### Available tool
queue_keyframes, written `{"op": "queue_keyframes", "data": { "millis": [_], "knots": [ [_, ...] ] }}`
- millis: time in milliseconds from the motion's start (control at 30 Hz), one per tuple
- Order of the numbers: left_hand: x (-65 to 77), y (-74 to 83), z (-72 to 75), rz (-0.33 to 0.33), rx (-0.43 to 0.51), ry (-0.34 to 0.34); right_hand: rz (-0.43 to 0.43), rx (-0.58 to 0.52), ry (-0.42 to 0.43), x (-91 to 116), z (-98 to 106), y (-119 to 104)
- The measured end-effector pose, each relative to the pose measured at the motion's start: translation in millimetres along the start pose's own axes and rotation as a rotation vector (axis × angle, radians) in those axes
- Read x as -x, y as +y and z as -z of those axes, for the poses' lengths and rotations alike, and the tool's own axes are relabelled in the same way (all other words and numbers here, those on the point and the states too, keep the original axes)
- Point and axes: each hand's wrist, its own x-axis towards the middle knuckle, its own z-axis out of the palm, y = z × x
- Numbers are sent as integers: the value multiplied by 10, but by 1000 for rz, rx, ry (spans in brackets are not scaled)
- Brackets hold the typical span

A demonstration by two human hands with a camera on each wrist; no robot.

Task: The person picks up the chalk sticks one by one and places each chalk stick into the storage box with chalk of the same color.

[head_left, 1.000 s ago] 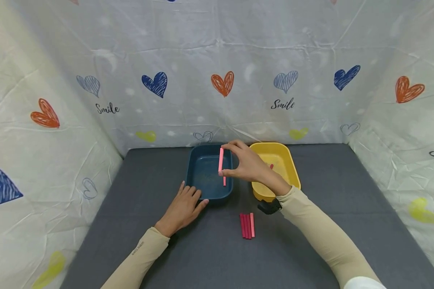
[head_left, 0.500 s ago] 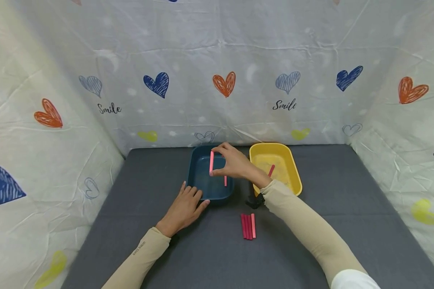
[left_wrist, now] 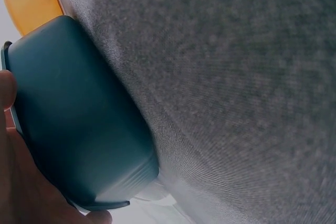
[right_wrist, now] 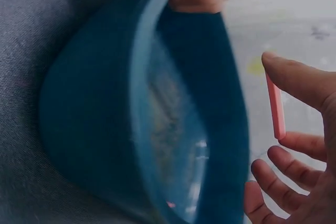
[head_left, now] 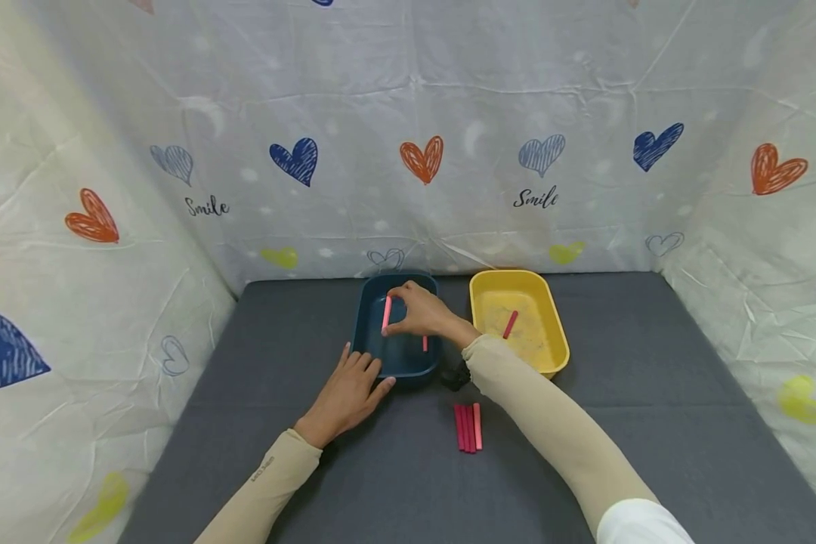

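Observation:
My right hand (head_left: 418, 311) pinches a pink chalk stick (head_left: 387, 312) by its two ends between thumb and index finger, over the dark blue tray (head_left: 362, 332). In the right wrist view the chalk (right_wrist: 275, 107) stands nearly lengthwise between thumb and fingertip, the other fingers loosely bent. My left hand (head_left: 345, 389) rests at the tray's near left corner, fingertips over the rim and thumb along the front. The left wrist view shows the tray's outer wall (left_wrist: 79, 114) beside that hand. Another pink stick (head_left: 425, 344) lies inside the blue tray, partly hidden by my right hand.
A yellow tray (head_left: 561, 332) stands to the right of the blue one, a dark red stick (head_left: 511, 324) on its dusty floor. Several red and pink sticks (head_left: 468, 428) lie side by side on the grey cloth in front. A printed curtain (head_left: 421, 204) hangs behind.
My right hand has moved left and lower with the pink chalk, farther over the blue tray. The red stick in the yellow tray has come fully into view. The left hand stays put.

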Motion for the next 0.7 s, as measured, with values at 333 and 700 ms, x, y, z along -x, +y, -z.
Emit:
{"op": "queue_keyframes", "data": {
  "millis": [333,700],
  "knots": [
    [11,-22,-7,-8,2,24,-53,21,-37,-205,-259,27],
    [22,-16,-10,-23,7,33,-100,92,-108,-285,-390,44]
  ]
}}
